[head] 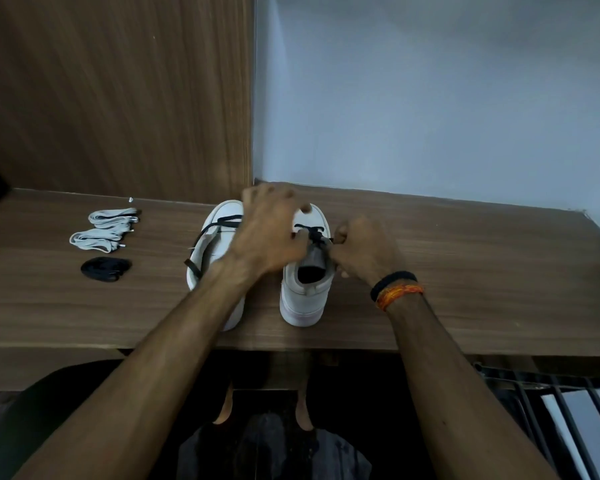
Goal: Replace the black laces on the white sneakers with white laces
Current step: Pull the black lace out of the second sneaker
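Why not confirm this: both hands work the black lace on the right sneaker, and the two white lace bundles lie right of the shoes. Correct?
Not quite. In the head view the two white lace bundles lie left of the shoes. Both the left hand and right hand do work the black lace on the right sneaker.

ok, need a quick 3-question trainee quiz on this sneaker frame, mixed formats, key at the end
1. True or false: both hands work at the right sneaker.
2. Multiple choice: how many white lace bundles lie on the desk? A) one B) two C) four
3. Short answer: what lies just in front of those bundles, nearer the person?

Key:
1. True. The left hand and right hand are both at its black lace; the left sneaker is untouched, its lace loose.
2. B.
3. A bunched black lace.
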